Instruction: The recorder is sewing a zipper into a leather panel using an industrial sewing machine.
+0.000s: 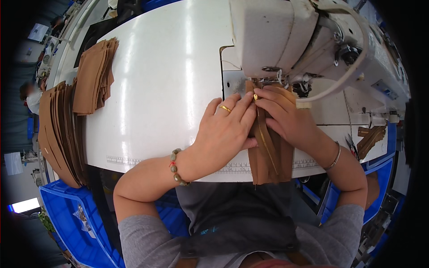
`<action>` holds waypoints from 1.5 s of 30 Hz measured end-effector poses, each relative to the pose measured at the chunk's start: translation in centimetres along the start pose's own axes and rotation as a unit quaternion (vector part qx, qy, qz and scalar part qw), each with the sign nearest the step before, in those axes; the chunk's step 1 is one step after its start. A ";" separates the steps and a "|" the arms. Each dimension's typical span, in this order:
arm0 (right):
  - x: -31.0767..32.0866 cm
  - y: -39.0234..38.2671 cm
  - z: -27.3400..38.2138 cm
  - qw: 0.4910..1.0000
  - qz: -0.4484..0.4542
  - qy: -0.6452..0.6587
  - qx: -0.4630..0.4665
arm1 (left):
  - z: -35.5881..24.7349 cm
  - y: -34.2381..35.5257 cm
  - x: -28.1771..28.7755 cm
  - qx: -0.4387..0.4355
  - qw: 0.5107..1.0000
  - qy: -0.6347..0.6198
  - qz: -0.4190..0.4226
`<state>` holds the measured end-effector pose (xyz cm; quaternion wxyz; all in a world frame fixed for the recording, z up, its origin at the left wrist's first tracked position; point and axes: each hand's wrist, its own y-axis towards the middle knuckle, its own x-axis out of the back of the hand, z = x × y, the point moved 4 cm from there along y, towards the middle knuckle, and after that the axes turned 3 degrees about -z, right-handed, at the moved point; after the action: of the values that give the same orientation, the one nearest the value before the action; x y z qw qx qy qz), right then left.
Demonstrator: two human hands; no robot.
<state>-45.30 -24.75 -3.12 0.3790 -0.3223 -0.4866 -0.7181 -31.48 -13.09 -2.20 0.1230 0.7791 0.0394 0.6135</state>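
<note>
Brown fabric [285,154] with a gold-toothed zipper [265,139] lies under the front of a white sewing machine [268,35] and hangs slightly over the table's near edge. My left hand [225,123] lies on the fabric's left side, fingers stretched toward the presser foot, thumb apart and lower down. Its fingertips are beside the gold zipper slider [255,96]. From the right, my right hand [290,114] reaches over the fabric, its bent fingers closed at the zipper by the slider. The needle area is partly hidden behind the fingers and machine parts.
Stacks of brown fabric pieces [94,76] and more brown panels [58,129] stand at the table's left edge. Scissors [352,145] and brown strips [372,142] lie at right. A blue bin [73,223] is lower left. A ruler strip [127,160] runs along the near edge.
</note>
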 end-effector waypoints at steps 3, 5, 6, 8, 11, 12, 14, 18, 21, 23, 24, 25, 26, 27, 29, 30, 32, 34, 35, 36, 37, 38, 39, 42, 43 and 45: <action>-0.1 -0.1 0.0 1.000 0.010 -0.008 0.018 | 0.0 0.0 0.0 0.005 1.000 0.005 0.005; -0.1 -0.2 0.0 1.000 0.009 -0.002 0.025 | 0.0 0.1 0.0 0.005 1.000 0.009 0.012; -0.1 -0.2 0.0 1.000 0.004 -0.004 0.030 | 0.0 0.1 0.0 0.006 1.000 0.014 0.018; -0.1 -0.4 0.0 0.999 0.000 -0.006 0.034 | 0.0 0.1 0.0 0.006 1.000 0.017 0.021; -0.2 -0.4 -0.1 0.999 -0.003 -0.010 0.042 | -0.1 0.1 0.1 0.005 0.999 0.022 0.023; -0.2 -0.4 0.0 0.999 -0.006 -0.011 0.045 | -0.1 0.1 0.1 0.004 0.999 0.025 0.023; -0.2 -0.4 0.0 0.999 -0.007 -0.012 0.049 | -0.1 0.2 0.1 0.003 0.999 0.024 0.024; 0.1 -0.5 0.1 0.999 -0.013 -0.014 0.031 | 0.0 0.1 0.1 0.004 1.000 0.021 0.021; 0.1 -0.4 0.1 0.999 -0.005 -0.027 0.024 | 0.1 0.0 0.0 0.009 1.000 0.026 0.014; 0.1 -0.3 0.1 0.999 -0.006 -0.026 0.026 | 0.2 0.0 -0.1 0.011 1.000 0.024 0.010; 0.1 -0.3 0.1 0.999 -0.009 -0.035 0.026 | 0.3 0.0 -0.2 0.013 1.000 0.023 0.008; 0.1 -0.3 0.1 0.999 -0.008 -0.030 0.028 | 0.4 0.0 -0.2 0.013 1.000 0.021 0.006; 0.0 -0.3 0.1 0.999 -0.006 -0.035 0.021 | 0.5 0.1 -0.3 0.013 1.000 0.025 -0.003; 0.0 -0.3 0.1 0.999 -0.004 -0.045 0.017 | 0.6 0.2 -0.3 0.013 0.999 0.032 -0.005; -0.1 -0.4 0.1 0.999 0.000 -0.047 0.008 | 0.9 0.4 -0.4 0.011 0.999 0.033 -0.017; -0.2 -0.5 0.0 0.998 0.011 -0.062 -0.001 | 1.0 0.5 -0.4 0.008 0.999 0.036 -0.021; -0.3 -0.7 0.0 0.997 0.040 -0.061 -0.017 | 1.2 0.5 -0.5 0.007 0.999 0.039 -0.019; -0.6 -1.0 -0.1 0.994 0.077 -0.068 -0.035 | 1.2 0.5 -0.6 0.005 0.999 0.043 -0.017; -0.7 -1.1 -0.1 0.993 0.084 -0.072 -0.036 | 1.1 0.5 -0.6 0.007 0.999 0.039 -0.019; -0.6 -1.2 -0.1 0.994 0.084 -0.068 -0.032 | 1.0 0.4 -0.6 0.009 0.999 0.038 -0.017; -0.6 -1.2 -0.1 0.992 0.090 -0.076 -0.036 | 0.8 0.3 -0.6 0.009 0.999 0.037 -0.021; -0.4 -1.3 0.1 0.994 0.072 -0.075 -0.022 | 0.5 0.2 -0.7 0.002 0.999 0.037 -0.016; -0.3 -1.3 0.1 0.995 0.064 -0.076 -0.015 | 0.3 0.1 -0.8 -0.004 0.999 0.038 0.002; 0.1 -1.4 0.3 0.996 0.032 -0.088 0.007 | 0.2 0.0 -0.7 -0.007 0.999 0.041 -0.012; 0.0 -1.5 0.4 0.996 0.038 -0.075 0.006 | 0.3 0.1 -0.7 -0.004 0.999 0.040 -0.013; -0.1 -1.6 0.2 0.994 0.050 -0.097 -0.014 | 0.4 0.2 -0.6 -0.006 0.999 0.038 -0.018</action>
<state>-46.55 -24.15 -3.88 0.3609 -0.4196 -0.4946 -0.6702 -31.25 -13.46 -2.85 0.1365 0.7539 0.0543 0.6404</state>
